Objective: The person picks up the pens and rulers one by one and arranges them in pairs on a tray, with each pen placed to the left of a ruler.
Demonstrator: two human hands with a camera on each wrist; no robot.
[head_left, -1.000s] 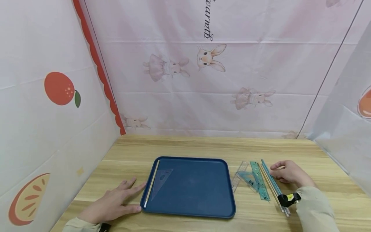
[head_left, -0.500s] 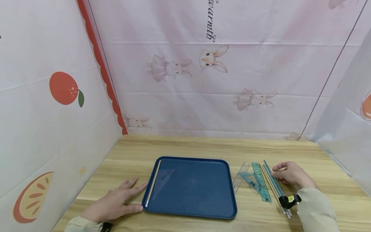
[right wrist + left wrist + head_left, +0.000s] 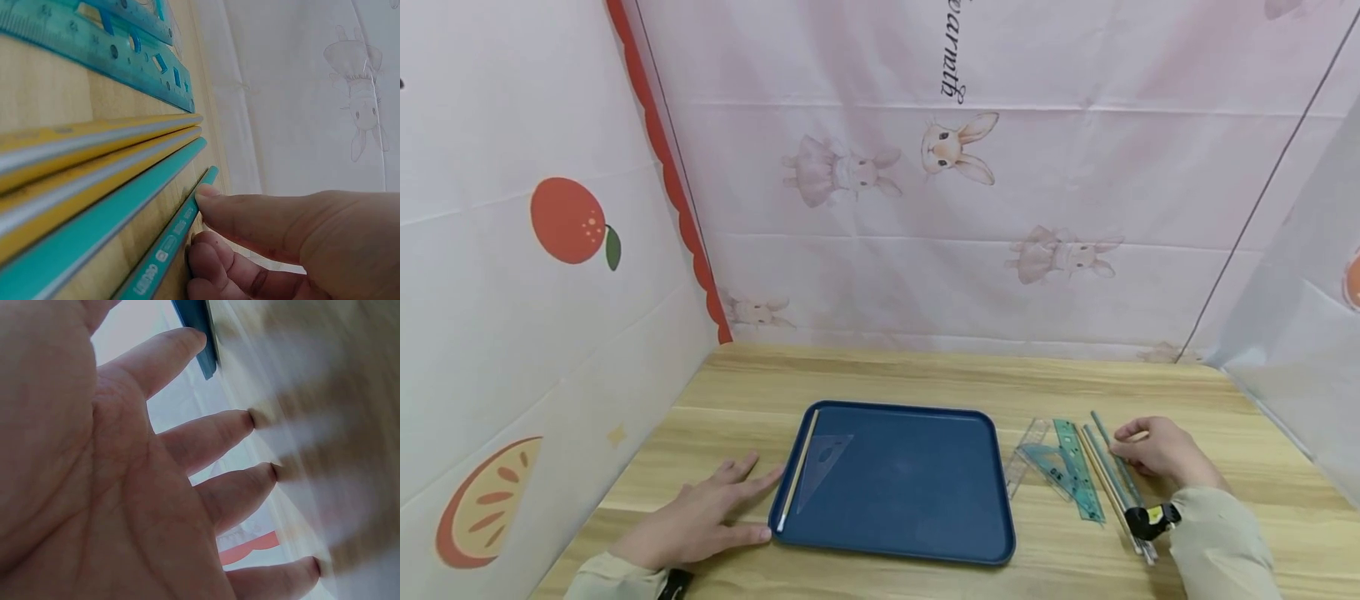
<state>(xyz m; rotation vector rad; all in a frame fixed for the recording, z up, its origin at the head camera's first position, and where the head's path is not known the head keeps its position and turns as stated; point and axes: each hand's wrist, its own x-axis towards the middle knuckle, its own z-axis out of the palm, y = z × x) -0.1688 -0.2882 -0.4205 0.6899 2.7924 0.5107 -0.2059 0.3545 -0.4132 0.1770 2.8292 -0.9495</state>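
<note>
My right hand (image 3: 1165, 454) pinches a teal pencil (image 3: 172, 234) near its far end, thumb on top and curled fingers at its side. A second teal pencil (image 3: 125, 206) lies to its left, and beyond it are two yellow-and-silver striped pencils (image 3: 94, 147). My left hand (image 3: 703, 512) rests with spread fingers at the left side of a blue tray (image 3: 917, 492); its thumb and index finger touch the rim. Inside the tray, along its left wall, lie a yellow pencil (image 3: 797, 475) and a clear set square (image 3: 822, 467).
Between tray and pencils lie a teal ruler (image 3: 1084, 487), a blue set square (image 3: 1047, 467) and a clear ruler (image 3: 1018, 471), partly overlapping. Printed cloth walls (image 3: 880, 275) stand behind and beside the wooden table (image 3: 925, 375).
The teal pencil in my right hand has shifted slightly right, and a gap has opened between it and the other teal pencil. My left hand stays at the tray. The head view has shifted slightly.
</note>
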